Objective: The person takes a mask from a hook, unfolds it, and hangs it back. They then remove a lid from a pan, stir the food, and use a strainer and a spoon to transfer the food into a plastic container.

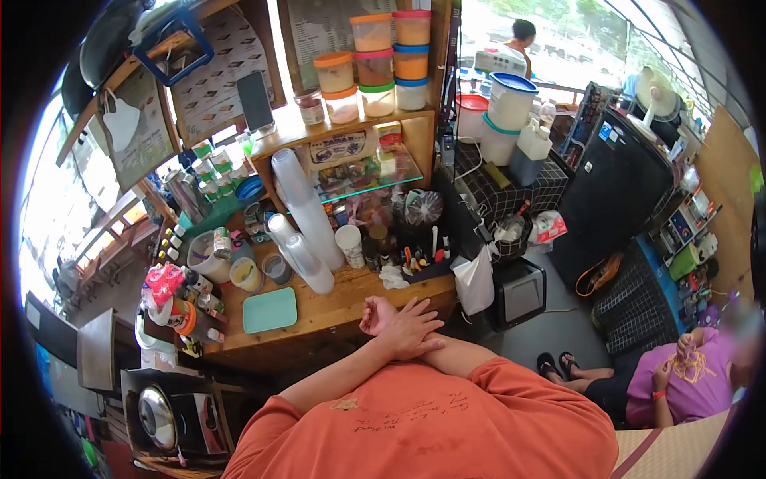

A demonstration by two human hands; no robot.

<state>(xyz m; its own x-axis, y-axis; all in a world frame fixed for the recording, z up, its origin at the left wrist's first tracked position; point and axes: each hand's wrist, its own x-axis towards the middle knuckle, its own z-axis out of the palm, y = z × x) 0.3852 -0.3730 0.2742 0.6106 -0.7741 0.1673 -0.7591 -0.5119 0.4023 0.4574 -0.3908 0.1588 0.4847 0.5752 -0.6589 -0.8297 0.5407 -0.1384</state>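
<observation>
My forearms are crossed in front of my orange shirt, at the front edge of the wooden counter (343,297). My left hand (411,329) lies flat across my right wrist and forearm, its fingers spread and holding nothing. Beyond it, to the left, my right hand (378,314) shows with its fingers curled in, and I see nothing in them. Left of my hands a mint-green tray (270,310) rests on the counter. Stacks of clear plastic cups (307,263) stand or lean behind the tray, beside a white tub (349,245).
Jars and bottles crowd the counter's left end. Colour-lidded containers (373,68) are stacked on the shelf above. A white bag (475,279) hangs at the counter's right end, near a black fridge (614,172). A person in a purple shirt (670,383) sits at the right.
</observation>
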